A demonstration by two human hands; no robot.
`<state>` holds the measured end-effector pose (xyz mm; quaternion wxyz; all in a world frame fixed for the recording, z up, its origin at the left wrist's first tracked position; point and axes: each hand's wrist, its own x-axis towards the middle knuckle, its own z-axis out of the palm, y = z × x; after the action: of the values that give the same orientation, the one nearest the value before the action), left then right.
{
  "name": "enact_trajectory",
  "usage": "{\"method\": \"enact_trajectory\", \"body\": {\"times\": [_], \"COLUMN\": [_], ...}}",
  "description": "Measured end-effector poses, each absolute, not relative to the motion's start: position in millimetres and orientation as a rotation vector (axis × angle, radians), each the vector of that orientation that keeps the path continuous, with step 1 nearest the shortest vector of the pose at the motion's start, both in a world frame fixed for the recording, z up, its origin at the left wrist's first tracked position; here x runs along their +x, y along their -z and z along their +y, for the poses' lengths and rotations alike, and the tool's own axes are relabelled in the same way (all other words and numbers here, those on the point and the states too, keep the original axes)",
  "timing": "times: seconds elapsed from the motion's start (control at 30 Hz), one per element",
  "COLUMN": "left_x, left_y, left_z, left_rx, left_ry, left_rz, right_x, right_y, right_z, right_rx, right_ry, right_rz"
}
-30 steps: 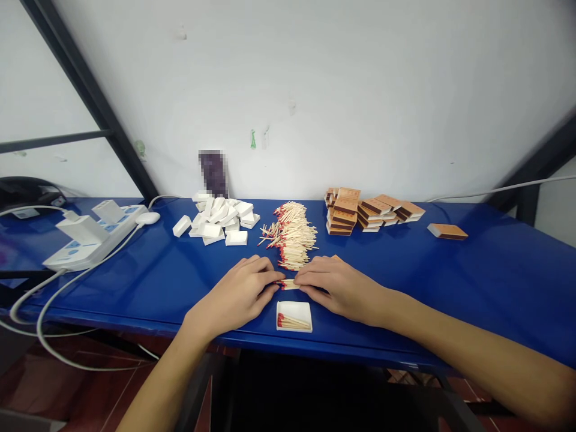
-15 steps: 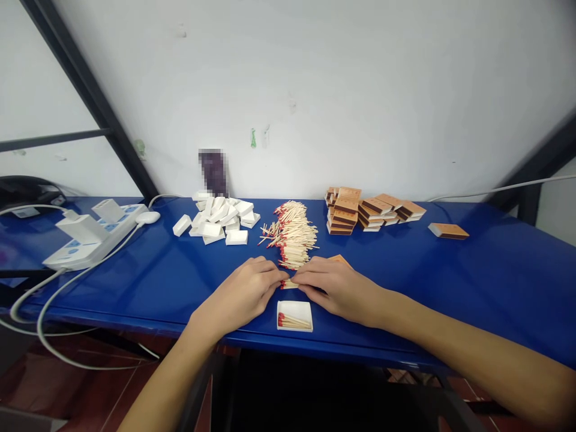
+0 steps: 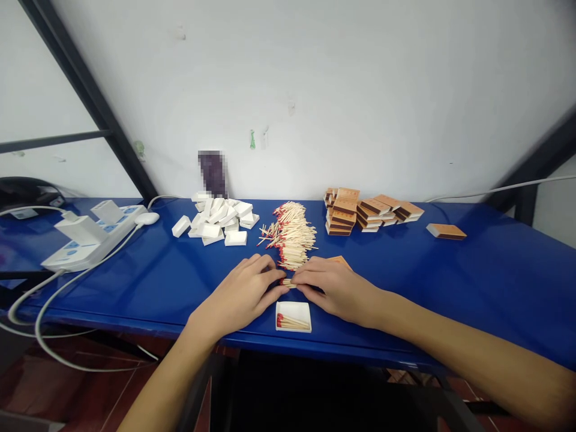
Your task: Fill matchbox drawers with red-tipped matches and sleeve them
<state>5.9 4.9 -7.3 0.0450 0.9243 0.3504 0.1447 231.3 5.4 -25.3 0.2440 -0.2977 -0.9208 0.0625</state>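
Note:
Several red-tipped matches lie between my two hands, just in front of the big match pile. My left hand closes thumb and fingers about their red heads. At the bare-wood ends, my right hand has its fingertips and thumb closed on the same small bunch. Nearer the table edge sits a white matchbox tray, with several matches lying along its near side. An orange matchbox sleeve peeks out behind my right hand, mostly hidden.
White empty trays are heaped at the back left. Brown matchbox sleeves are stacked at the back right, and one matchbox lies apart farther right. A power strip with cables occupies the left side of the blue table.
My left thumb has come up toward the small bunch, closing around the match heads. My right hand stays nearly in place. The whole view has shifted slightly.

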Motion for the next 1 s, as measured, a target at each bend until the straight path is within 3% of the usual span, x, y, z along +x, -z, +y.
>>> {"method": "enact_trajectory", "body": {"times": [1.0], "left_x": [9.0], "left_y": [10.4], "left_z": [6.9], "left_rx": [2.901], "left_ry": [-0.428], "left_rz": [1.071], "right_x": [226.1], "right_y": [28.8], "right_z": [5.7], "right_rx": [-0.862], "right_ry": [-0.109], "right_rz": [-2.488]}}
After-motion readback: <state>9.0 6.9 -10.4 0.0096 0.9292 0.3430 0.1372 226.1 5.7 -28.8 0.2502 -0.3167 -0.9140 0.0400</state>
